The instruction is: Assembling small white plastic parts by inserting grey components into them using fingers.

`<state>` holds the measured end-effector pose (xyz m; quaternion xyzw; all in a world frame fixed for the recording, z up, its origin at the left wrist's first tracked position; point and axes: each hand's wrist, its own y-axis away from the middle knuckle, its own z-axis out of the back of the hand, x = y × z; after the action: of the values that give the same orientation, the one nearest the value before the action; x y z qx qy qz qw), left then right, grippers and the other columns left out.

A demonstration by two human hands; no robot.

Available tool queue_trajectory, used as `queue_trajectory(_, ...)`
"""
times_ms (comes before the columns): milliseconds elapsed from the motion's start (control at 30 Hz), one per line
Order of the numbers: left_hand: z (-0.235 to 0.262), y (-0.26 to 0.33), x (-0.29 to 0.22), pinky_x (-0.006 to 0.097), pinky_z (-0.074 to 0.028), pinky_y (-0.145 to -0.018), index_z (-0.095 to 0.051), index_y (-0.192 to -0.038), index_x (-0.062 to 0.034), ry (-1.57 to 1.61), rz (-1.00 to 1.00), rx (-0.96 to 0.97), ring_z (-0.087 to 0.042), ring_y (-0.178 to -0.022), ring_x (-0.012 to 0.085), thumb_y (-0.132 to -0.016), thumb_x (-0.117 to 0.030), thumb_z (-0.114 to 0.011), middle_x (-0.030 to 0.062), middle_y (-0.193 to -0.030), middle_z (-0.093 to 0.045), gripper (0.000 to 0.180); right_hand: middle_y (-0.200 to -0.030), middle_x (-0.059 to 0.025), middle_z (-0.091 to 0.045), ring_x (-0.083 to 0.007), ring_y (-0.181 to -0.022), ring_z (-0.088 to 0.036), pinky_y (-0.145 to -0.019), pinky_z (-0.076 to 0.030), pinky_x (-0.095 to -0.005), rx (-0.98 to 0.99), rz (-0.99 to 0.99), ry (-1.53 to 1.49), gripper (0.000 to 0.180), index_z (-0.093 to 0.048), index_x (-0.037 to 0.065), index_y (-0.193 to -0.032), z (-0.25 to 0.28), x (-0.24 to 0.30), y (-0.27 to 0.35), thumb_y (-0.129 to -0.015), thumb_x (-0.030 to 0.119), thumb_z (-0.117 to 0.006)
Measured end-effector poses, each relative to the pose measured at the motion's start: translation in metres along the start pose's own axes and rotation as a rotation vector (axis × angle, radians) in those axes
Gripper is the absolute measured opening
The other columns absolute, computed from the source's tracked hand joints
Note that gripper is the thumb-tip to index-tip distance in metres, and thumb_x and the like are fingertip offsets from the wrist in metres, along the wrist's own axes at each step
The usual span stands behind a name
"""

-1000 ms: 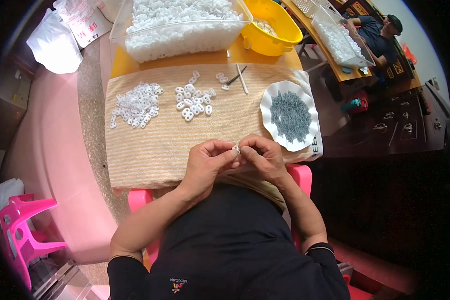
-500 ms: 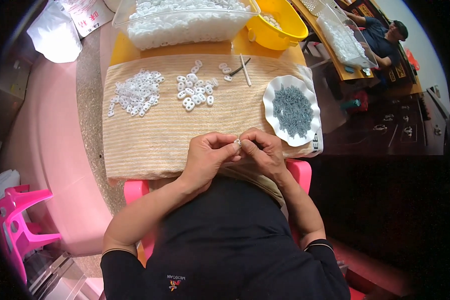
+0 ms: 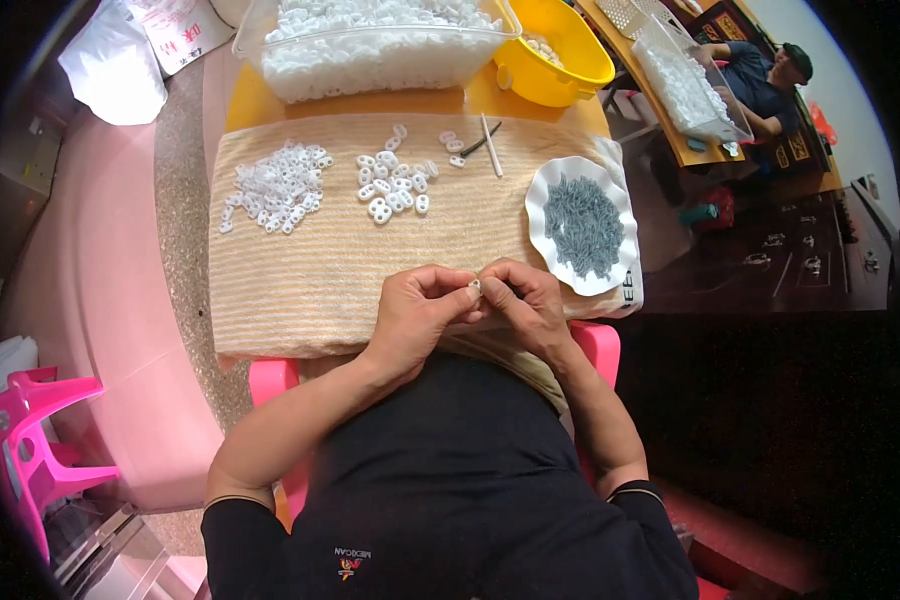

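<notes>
Near the front edge of the towel-covered table, my left hand (image 3: 422, 308) and my right hand (image 3: 526, 302) meet, thumbs and forefingers pinched on one small white plastic piece (image 3: 475, 287). Most of that piece is hidden by my fingers. Beyond my hands lies a loose group of white oval two-hole pieces (image 3: 394, 186). A heap of smaller white plastic parts (image 3: 276, 188) sits to its left. Right of my hands, a wavy-rimmed white plate (image 3: 536, 222) holds many small grey spring-like pieces (image 3: 583, 226).
A clear bin (image 3: 370, 62) of white parts and a yellow basin (image 3: 580, 62) stand at the back. A white stick (image 3: 492, 146) crosses a dark thin tool (image 3: 478, 142) on the striped towel (image 3: 310, 285). At far right, a co-worker (image 3: 755, 85) sits by another bin (image 3: 685, 90).
My hands keep their pinch at nearly the same spot, with only slight finger movement. The whole view has shifted a little.
</notes>
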<state>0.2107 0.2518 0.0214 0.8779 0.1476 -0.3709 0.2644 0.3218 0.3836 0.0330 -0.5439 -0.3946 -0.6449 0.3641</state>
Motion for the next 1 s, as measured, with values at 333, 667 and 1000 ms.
queue_trajectory(333, -0.003, 0.002, -0.005, 0.022, -0.053, -0.069, -0.061, -0.099, 0.0053, 0.076, 0.015, -0.005, -0.064, -0.074, 0.0128, -0.086, -0.004, -0.065, 0.0099, -0.084, -0.066, 0.016, -0.079, -0.0044, -0.062, -0.0098, -0.069, -0.057, -0.065, -0.047, -0.022, 0.041, 0.012, -0.181, 0.022, -0.062, -0.005, -0.103, 0.009, -0.01, -0.003, -0.096, 0.014, -0.054)
queue_trajectory(667, 0.004, 0.002, -0.005, 0.026, -0.056, -0.073, -0.06, -0.103, 0.0037, 0.098, 0.036, 0.054, -0.066, -0.079, 0.0167, -0.086, -0.002, -0.064, 0.0111, -0.093, -0.066, 0.018, -0.084, -0.0056, -0.063, -0.0106, -0.069, -0.058, -0.066, -0.048, -0.023, -0.028, -0.004, -0.196, 0.022, -0.061, -0.006, -0.106, 0.005, -0.009, -0.005, -0.096, 0.012, -0.053)
queue_trajectory(1000, 0.0, 0.016, -0.026, 0.024, -0.055, -0.071, -0.061, -0.103, 0.0042, 0.171, -0.07, -0.031, -0.064, -0.078, 0.0128, -0.087, -0.003, -0.064, 0.0092, -0.09, -0.067, 0.018, -0.085, -0.0049, -0.064, -0.0079, -0.066, -0.057, -0.062, -0.048, -0.0221, -0.045, -0.097, 0.005, 0.018, -0.062, -0.005, -0.103, -0.008, 0.016, -0.029, -0.09, 0.008, -0.061)
